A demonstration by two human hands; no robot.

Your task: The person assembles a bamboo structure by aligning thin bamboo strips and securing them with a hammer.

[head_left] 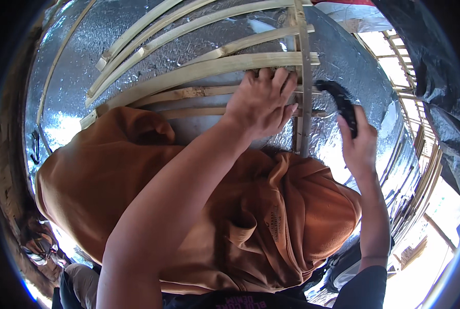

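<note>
Pale bamboo slats (209, 67) lie side by side in front of me, their right ends meeting an upright bamboo strip (305, 87) that crosses them. My left hand (263, 100) is closed over the slats just left of this crossing strip, its fingers curled at the lower edge of the widest one. The fingertips are partly hidden. To the right of the strip, my right hand (361, 141) grips a black, curved tool (340, 100). Its upper tip points left toward the slat ends. The tool is slightly blurred, so its exact kind does not show.
A brown garment or cloth (96, 175) covers my lap below the slats. Shiny silver sheeting (122, 36) lies beneath and around them. More thin bamboo pieces (420, 180) stand at the right, beside dark plastic sheeting (446, 62). A woven wall (8, 154) runs along the left.
</note>
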